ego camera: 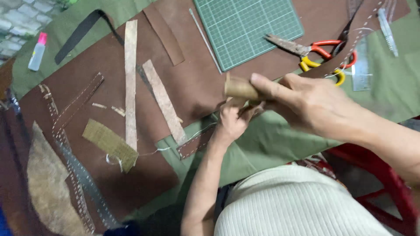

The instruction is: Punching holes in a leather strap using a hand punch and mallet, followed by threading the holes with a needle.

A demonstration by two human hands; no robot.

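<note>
My right hand [306, 102] grips a round wooden tool handle [240, 88], thumb stretched along its top. What the handle ends in is hidden behind the fingers. Just below it, my left hand [232, 120] is curled shut on the upper end of a short brown leather strip with white stitching [194, 142]. The strip lies on the olive green cloth [271, 140] at the edge of a large brown leather sheet [192, 83]. The two hands touch above the cloth.
A green cutting mat [249, 26] lies at the top, with red-and-yellow scissors [319, 50] and a clear ruler [361, 65] to its right. Pale leather strips [130, 83], an olive webbing patch [109, 144], stitched straps [74, 109] and a pink-capped glue bottle [37, 51] lie left. A red stool [385, 175] stands lower right.
</note>
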